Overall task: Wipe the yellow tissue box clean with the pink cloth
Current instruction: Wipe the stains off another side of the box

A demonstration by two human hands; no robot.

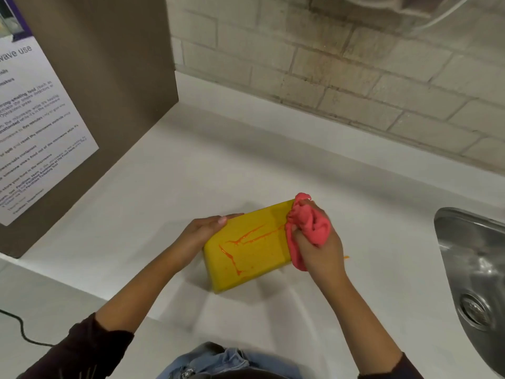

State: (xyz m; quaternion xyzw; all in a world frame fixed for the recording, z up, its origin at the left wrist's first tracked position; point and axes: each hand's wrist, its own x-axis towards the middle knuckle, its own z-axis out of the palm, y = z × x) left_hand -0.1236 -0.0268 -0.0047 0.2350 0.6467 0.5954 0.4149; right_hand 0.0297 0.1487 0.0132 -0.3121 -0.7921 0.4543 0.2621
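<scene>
While a printed notice (41, 119) hangs on the brown panel at the far left, the left hand (202, 231) grips the left end of the yellow tissue box (246, 253), thumb on its top edge and fingers along its far side. The box lies flat on the white desk (191, 173), its upper face streaked with thin orange lines (247, 237). At the box's right end the right hand (319, 250) clutches the bunched pink cloth (306, 225) and presses it against the top, with a steel sink (475, 269) further right.
</scene>
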